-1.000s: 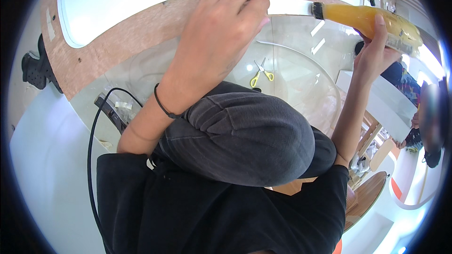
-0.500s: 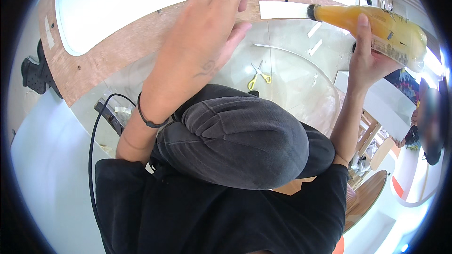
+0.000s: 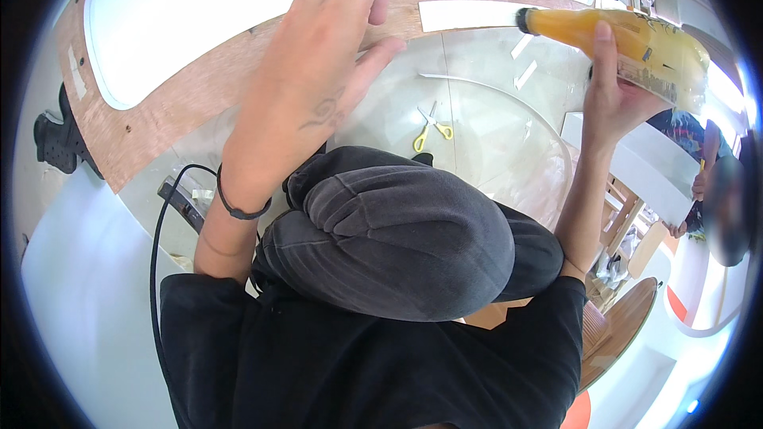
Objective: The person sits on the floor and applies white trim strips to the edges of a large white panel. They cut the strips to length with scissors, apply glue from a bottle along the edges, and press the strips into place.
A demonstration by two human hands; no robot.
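Note:
My right hand (image 3: 616,103) is wrapped round a bottle (image 3: 636,44) of yellow-orange liquid, its thumb lying along the side. The bottle is tilted almost level, its dark cap toward the left, over the end of a white strip (image 3: 465,16) on a curved plywood rim (image 3: 199,107). Over that rim, my left hand (image 3: 330,24) has its fingers curled and its thumb apart from them. The upper edge cuts off part of this hand, and what the fingers hold, if anything, is hidden.
Yellow-handled scissors (image 3: 431,129) lie on the floor beyond my knee, with white strips (image 3: 524,74) farther right. A white panel (image 3: 214,8) fills the plywood frame. A black cable (image 3: 156,254) runs on my left. Another person (image 3: 699,183) is at the far right beside a grey-white board (image 3: 636,171).
My left hand has shifted slightly left and stays curled. The bottle stays in my right hand, now a little to the left. The whole view has moved slightly.

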